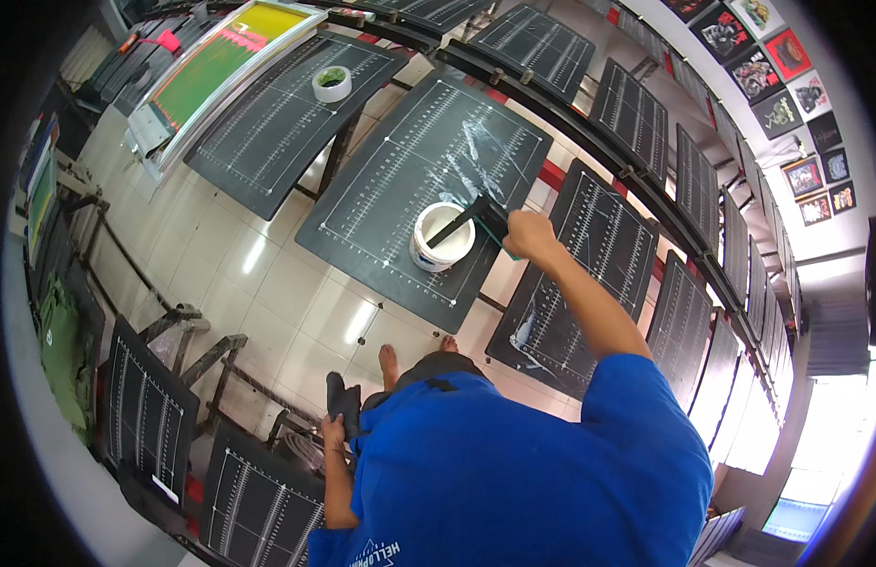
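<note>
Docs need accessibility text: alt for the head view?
The right hand holds a dark tool reaching over a white bucket on a ruled black board. The left hand grips a dark item near the body; similar boards stand around.

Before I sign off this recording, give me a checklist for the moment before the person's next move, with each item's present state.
1. Right hand has a grip on the black tool: ok, fingers closed at its end.
2. White tub stands upright on the gridded board: ok.
3. Tub is open: ok, a dark bar reaches into it.
4. Board surface free of marks: not ok, whitish smears lie beyond the tub.
5. Left hand free: not ok, it holds a dark item.
6. Dark bar joined to the tool: cannot tell.
</note>
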`<action>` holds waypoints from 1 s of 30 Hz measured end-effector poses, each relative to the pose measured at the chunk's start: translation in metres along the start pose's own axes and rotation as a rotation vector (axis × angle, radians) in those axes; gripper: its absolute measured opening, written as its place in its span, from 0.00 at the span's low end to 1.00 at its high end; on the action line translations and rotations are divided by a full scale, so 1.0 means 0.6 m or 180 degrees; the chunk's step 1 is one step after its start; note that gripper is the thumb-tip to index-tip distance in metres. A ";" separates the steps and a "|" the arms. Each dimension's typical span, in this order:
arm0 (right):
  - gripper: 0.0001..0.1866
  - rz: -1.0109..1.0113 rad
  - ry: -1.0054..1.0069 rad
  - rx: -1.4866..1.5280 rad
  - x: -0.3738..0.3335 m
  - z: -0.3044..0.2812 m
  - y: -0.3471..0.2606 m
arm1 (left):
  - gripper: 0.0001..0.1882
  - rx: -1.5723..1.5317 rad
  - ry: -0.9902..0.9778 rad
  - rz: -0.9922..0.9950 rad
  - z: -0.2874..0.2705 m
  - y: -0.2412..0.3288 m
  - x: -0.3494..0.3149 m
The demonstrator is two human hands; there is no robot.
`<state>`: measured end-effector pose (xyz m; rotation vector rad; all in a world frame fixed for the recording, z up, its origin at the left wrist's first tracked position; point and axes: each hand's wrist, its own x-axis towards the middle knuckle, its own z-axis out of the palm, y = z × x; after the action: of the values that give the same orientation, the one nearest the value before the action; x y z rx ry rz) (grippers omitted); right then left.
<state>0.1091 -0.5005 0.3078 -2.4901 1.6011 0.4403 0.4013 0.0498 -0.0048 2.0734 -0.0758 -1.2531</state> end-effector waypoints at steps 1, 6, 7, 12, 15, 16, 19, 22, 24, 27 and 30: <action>0.13 0.0063 0.0047 0.0004 -0.022 0.005 0.000 | 0.15 -0.0026 -0.0060 -0.0045 0.000 0.010 0.008; 0.15 0.0847 -0.0007 0.0219 -0.149 -0.025 0.042 | 0.16 -0.0022 -0.0465 0.0130 -0.003 0.050 0.055; 0.15 0.1033 0.0103 0.0337 -0.177 -0.020 0.066 | 0.16 -0.0120 -0.0597 0.0155 -0.008 0.053 0.066; 0.18 0.1666 0.1272 0.0963 -0.297 0.085 0.163 | 0.16 0.0796 -0.0904 0.0143 -0.021 0.066 0.150; 0.23 0.1741 0.1706 0.0906 -0.396 0.160 0.137 | 0.16 0.1108 -0.1049 0.0085 -0.016 0.117 0.171; 0.24 0.1724 0.1847 0.0826 -0.430 0.182 0.121 | 0.16 0.1161 -0.1070 0.0049 -0.005 0.143 0.173; 0.26 0.1670 0.2002 0.0853 -0.514 0.215 0.043 | 0.15 0.1522 -0.1328 0.0410 0.004 0.172 0.218; 0.25 0.1259 0.1886 0.0851 -0.559 0.238 -0.029 | 0.15 0.2005 -0.1495 0.0580 0.043 0.219 0.241; 0.22 0.1052 0.1802 0.0829 -0.556 0.249 -0.068 | 0.15 0.2126 -0.1576 0.0736 0.074 0.243 0.245; 0.22 0.1044 0.1746 0.0902 -0.531 0.256 -0.093 | 0.15 0.1934 -0.1665 0.1004 0.127 0.290 0.226; 0.27 0.1193 0.1661 0.1160 -0.501 0.232 -0.082 | 0.15 0.1659 -0.1699 0.1036 0.159 0.303 0.196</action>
<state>0.0145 -0.1815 0.2714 -2.1269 2.1099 -0.4743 0.4407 -0.1834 -0.0131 1.9527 -1.0336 -1.6578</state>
